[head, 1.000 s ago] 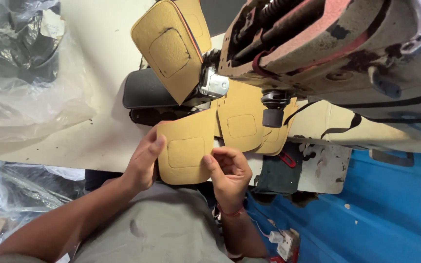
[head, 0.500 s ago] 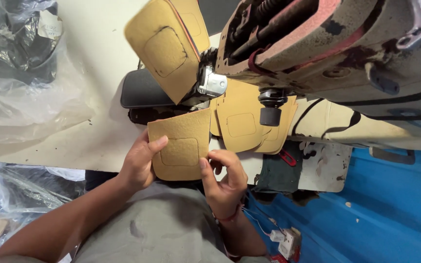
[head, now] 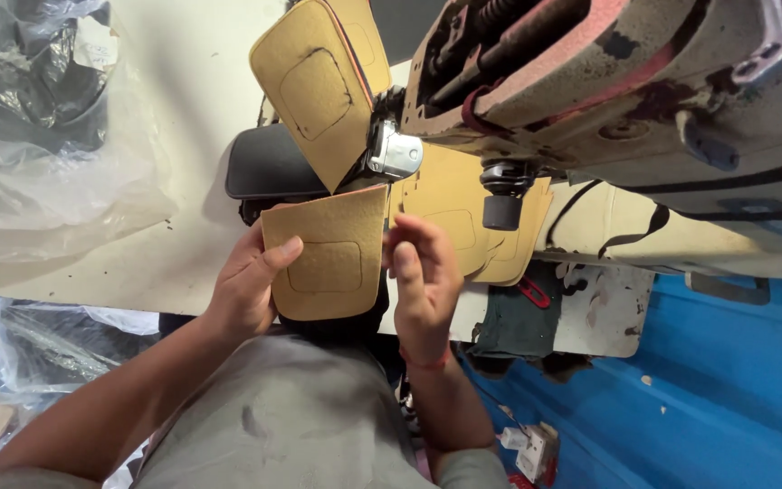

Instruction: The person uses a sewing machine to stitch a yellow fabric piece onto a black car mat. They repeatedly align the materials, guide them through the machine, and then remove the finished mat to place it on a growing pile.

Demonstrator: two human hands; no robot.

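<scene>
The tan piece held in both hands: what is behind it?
Behind the tan piece show a cream table, a black pad and more tan pieces under the sewing machine. The left hand and right hand grip its edges; whatever lies directly behind is covered.

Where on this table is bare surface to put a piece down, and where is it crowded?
Bare table lies between the plastic bag and the tan pieces. It is crowded under the machine, where the left hand and right hand hold a tan piece by the stack.
</scene>
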